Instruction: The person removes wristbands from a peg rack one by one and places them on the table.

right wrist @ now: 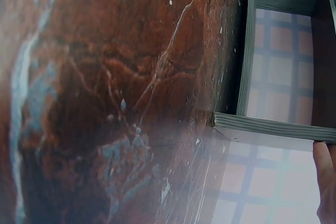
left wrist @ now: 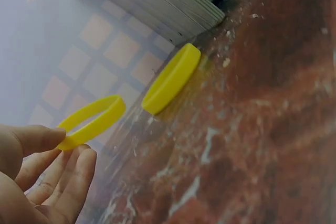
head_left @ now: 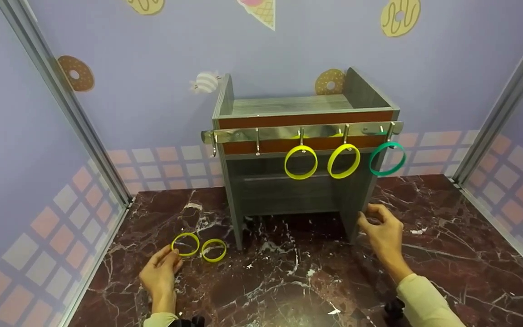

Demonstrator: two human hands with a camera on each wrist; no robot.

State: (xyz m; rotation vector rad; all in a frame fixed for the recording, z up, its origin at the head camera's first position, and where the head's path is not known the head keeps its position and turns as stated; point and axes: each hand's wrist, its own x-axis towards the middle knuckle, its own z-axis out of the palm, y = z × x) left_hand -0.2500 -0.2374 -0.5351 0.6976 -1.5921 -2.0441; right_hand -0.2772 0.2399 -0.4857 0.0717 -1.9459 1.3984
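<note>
My left hand [head_left: 159, 272] pinches a yellow wristband [head_left: 185, 244] between thumb and fingers, its loop held just over the table. Beside it, a second yellow wristband [head_left: 214, 250] is near the left foot of a grey wooden shelf [head_left: 288, 195]. In the left wrist view, the held band [left wrist: 94, 124] is tilted. My right hand [head_left: 386, 234] is at the shelf's right side panel, fingers bent. A fingertip [right wrist: 323, 153] meets that panel's outer face in the right wrist view. On the metal hook rail [head_left: 275, 131] hang two yellow bands [head_left: 301, 162] and one green band [head_left: 387, 159].
The two leftmost hooks [head_left: 258, 141] on the rail hold no band. Patterned walls [head_left: 152, 91] enclose the dark red marble tabletop [head_left: 266, 281] on the left, back and right. The shelf stands towards the back wall.
</note>
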